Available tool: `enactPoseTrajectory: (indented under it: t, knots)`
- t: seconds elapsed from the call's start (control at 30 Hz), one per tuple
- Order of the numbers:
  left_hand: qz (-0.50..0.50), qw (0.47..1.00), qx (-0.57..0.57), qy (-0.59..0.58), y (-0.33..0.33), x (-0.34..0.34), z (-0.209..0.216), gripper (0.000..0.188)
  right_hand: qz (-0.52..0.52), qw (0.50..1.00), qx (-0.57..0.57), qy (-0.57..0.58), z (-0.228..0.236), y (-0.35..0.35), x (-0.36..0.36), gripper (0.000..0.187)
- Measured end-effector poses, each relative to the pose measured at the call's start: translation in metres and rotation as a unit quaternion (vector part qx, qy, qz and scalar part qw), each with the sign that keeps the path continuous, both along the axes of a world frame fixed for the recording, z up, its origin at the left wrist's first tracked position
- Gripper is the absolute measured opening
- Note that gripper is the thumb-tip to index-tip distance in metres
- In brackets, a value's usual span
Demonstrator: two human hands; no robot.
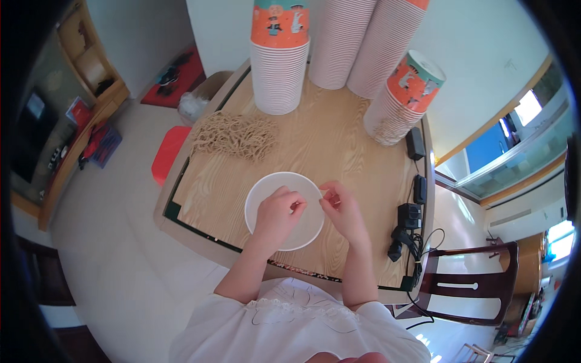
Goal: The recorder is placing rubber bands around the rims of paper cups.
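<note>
A white round bowl (289,176) stands near the front edge of the wooden table. Over its middle is my left hand (280,210), its fingers curled into a pinch. At the bowl's right rim my right hand (340,209) pinches with thumb and forefinger. Whatever is between the fingertips of either hand, if anything, is too small to make out. Beyond the bowl, to the left, lies a loose tangle of tan, string-like strands (236,134). A tall stack of white paper buckets (278,78), topped by an orange and green printed one, rises behind it.
More tall bucket stacks (342,42) line the back, and a shorter stack (393,115) leans at the right. Black power adapters (409,216) and cables run along the table's right edge. A dark wooden chair (472,284) stands right; a red stool (169,154) is left.
</note>
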State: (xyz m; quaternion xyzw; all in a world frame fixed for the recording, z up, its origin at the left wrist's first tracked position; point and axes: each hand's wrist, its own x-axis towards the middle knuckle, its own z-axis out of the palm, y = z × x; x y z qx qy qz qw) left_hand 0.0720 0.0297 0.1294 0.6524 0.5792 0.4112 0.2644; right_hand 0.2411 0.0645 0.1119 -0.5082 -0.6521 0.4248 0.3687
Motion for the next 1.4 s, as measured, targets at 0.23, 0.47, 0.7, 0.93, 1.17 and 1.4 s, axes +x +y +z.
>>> enactPoseTrajectory:
  t: [0.23,0.47,0.7,0.93,1.17,1.4]
  knots:
    - [0.005,0.995,0.002,0.096,-0.005,-0.012,-0.001,0.007,0.036,0.999,-0.020,0.009,0.000,-0.022,-0.002,0.027]
    - [-0.023,0.988,-0.021,0.152,-0.023,-0.010,-0.006,0.008,0.049,0.998,-0.044,-0.008,0.015,-0.047,-0.005,0.028]
    - [-0.113,0.983,-0.047,0.135,-0.019,-0.030,0.014,0.008,0.057,0.997,-0.057,0.012,0.013,-0.051,0.006,0.026]
    - [-0.194,0.940,-0.265,-0.090,0.006,-0.033,-0.022,0.012,0.013,0.999,-0.028,0.015,-0.005,-0.039,0.007,0.017]
    - [-0.196,0.885,-0.367,-0.206,0.005,-0.036,-0.014,0.010,0.019,0.998,0.039,0.055,-0.001,-0.038,0.007,0.015]
    - [-0.232,0.883,-0.322,-0.251,-0.008,-0.030,0.011,0.007,0.089,0.990,0.105,0.034,0.013,-0.036,0.000,0.006]
